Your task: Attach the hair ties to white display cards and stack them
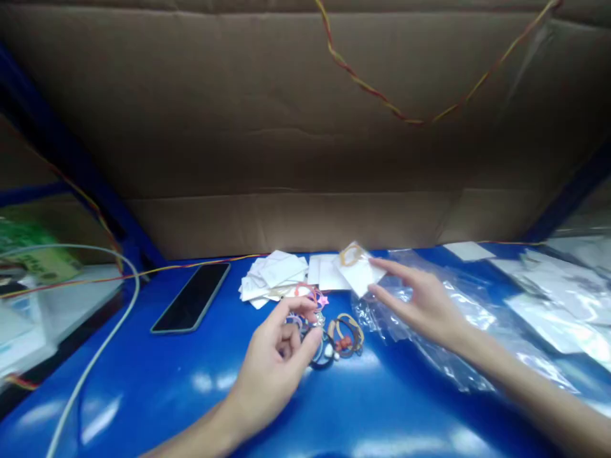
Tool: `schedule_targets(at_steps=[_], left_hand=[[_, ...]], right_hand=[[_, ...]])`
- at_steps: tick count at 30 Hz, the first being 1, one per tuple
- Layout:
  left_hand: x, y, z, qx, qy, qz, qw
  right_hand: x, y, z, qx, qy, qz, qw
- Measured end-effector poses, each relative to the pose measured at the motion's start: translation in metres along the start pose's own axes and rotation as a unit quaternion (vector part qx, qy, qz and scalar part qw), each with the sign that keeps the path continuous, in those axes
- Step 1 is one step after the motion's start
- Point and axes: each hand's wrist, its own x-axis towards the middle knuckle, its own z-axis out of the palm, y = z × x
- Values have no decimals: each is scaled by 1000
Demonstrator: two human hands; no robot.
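At the left, a smartphone (191, 300) lies near the back edge of the blue counter (167, 394). Next, loose white cards (281, 272) are piled by this edge. The left hand (270, 369) bends over the charm hair ties (343, 344), mid-counter; whether its grip holds one, I cannot tell. Then a white card (363, 277) with a yellow band (351, 256) tilts near the back edge; the right hand (422, 302) touches its right side, thumb and forefinger apart. Clear plastic bags (470, 312) spread toward the right edge.

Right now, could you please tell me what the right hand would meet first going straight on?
Probably the white card with a yellow band, directly before the right hand; whether they touch is unclear.
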Motion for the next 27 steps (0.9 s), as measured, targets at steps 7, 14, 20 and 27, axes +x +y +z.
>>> schedule_targets(at_steps=[7,14,20,27], left_hand=[[-1,0,1,33,-19,25,999],[0,-1,-1,58,-34,47,997],[0,-3,-4,184,-54,145,971],[3,-7,-8,236,-78,203,947]], right_hand=[[-2,2,9,-87,-99,-80,988],[5,12,2,-159,-102,-77,979],[2,13,-3,-164,-133,-86,974],[-5,15,-1,-128,-153,-88,976]])
